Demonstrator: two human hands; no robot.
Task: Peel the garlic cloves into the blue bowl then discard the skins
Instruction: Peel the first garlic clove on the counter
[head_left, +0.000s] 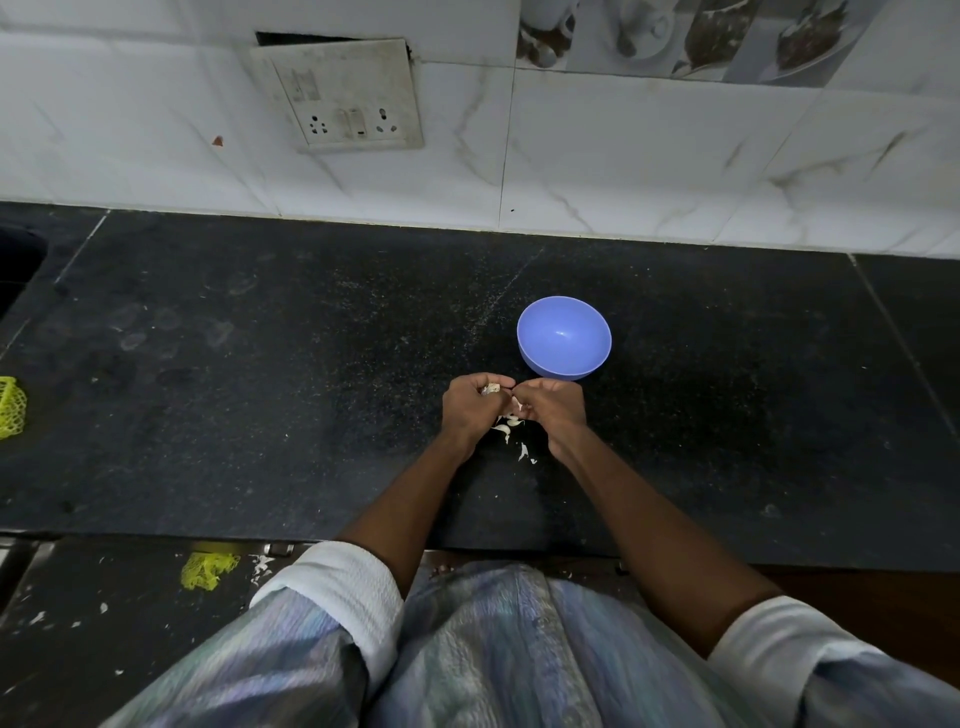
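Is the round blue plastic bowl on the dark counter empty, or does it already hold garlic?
Empty. The round blue plastic bowl stands upright, and its inside shows only smooth blue with one small glint.

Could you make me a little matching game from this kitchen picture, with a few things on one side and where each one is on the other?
Things:
1. blue bowl
2. garlic
3. garlic skins
4. yellow net

Places:
A. on the counter under the hands
B. at the far left edge of the counter
C. held in the left hand
D. on the counter just beyond the right hand

Pairs: 1-D, 2-C, 3-A, 4-B
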